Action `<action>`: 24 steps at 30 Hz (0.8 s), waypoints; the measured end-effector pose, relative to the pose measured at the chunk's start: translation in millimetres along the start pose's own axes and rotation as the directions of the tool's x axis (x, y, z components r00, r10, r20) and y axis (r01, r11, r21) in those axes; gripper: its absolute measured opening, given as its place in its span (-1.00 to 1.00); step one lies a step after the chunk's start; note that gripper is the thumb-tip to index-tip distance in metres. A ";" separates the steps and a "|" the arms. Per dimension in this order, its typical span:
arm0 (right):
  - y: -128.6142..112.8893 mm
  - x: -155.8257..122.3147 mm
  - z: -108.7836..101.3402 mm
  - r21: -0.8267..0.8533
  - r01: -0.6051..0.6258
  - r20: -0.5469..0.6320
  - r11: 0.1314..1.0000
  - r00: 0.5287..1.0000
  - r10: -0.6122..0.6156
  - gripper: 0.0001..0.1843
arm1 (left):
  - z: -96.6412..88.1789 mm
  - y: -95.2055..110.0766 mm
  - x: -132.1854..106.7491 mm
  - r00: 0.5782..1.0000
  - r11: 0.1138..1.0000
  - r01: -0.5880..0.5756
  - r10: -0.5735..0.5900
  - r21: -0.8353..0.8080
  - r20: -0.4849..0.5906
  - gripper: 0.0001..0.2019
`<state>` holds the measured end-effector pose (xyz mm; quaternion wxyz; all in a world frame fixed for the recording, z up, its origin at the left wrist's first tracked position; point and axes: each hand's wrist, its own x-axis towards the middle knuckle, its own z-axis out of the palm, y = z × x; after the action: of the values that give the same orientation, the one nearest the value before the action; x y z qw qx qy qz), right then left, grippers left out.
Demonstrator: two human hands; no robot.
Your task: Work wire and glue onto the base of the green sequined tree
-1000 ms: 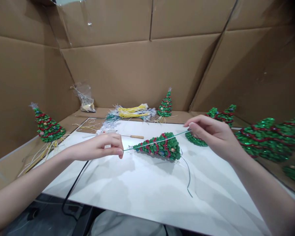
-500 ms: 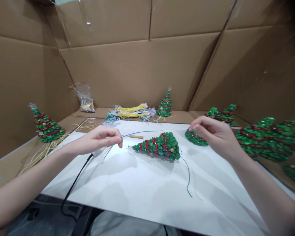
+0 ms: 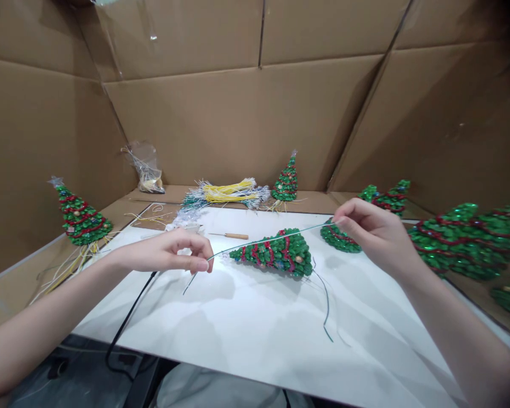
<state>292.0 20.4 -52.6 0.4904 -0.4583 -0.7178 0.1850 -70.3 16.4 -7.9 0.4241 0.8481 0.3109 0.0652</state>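
A thin green wire (image 3: 276, 238) runs fairly straight between my two hands, above the white board. My left hand (image 3: 178, 252) pinches it near one end, and a short tail sticks out below the fingers. The other end is pinched between the thumb and fingertips of my right hand (image 3: 365, 226). Beneath the wire, a small decorated Christmas tree (image 3: 276, 253) lies on its side, star tip to the left, with red garland. A loose dark-green wire (image 3: 326, 300) trails from its base.
An awl (image 3: 236, 236) with a wooden handle lies behind the tree. Bundled yellow and white wires (image 3: 229, 192) sit at the back, near a plastic bag (image 3: 147, 167). Trees stand at left (image 3: 83, 218) and back (image 3: 285, 180); several more (image 3: 463, 238) crowd the right. Cardboard walls (image 3: 195, 113) enclose the board.
My left hand has moved slightly down, and the wire between my hands has gone from curved to nearly straight. My right hand has shifted a little to the right.
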 end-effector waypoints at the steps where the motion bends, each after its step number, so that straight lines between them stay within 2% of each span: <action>1: -0.2 -0.3 0.0 -0.007 0.001 0.005 1.000 1.000 -0.001 -0.72 | 0.1 -0.2 -0.3 1.000 1.000 0.004 -0.004 0.004 0.000 -0.76; 17: 4.7 -0.4 0.8 -0.013 -0.008 -0.030 1.000 1.000 0.008 -0.77 | 2.1 -7.3 -1.3 0.999 0.998 0.029 -0.030 0.049 0.032 -0.73; 24: 6.7 -1.5 -1.4 -0.019 -0.009 0.010 1.000 1.000 0.010 -0.80 | -0.5 -3.0 -2.8 0.999 0.999 0.000 0.002 0.041 -0.049 -0.74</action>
<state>296.5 22.4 -57.5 0.4813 -0.4654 -0.7200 0.1828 -74.1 16.5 -9.4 0.3988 0.8549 0.3222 0.0799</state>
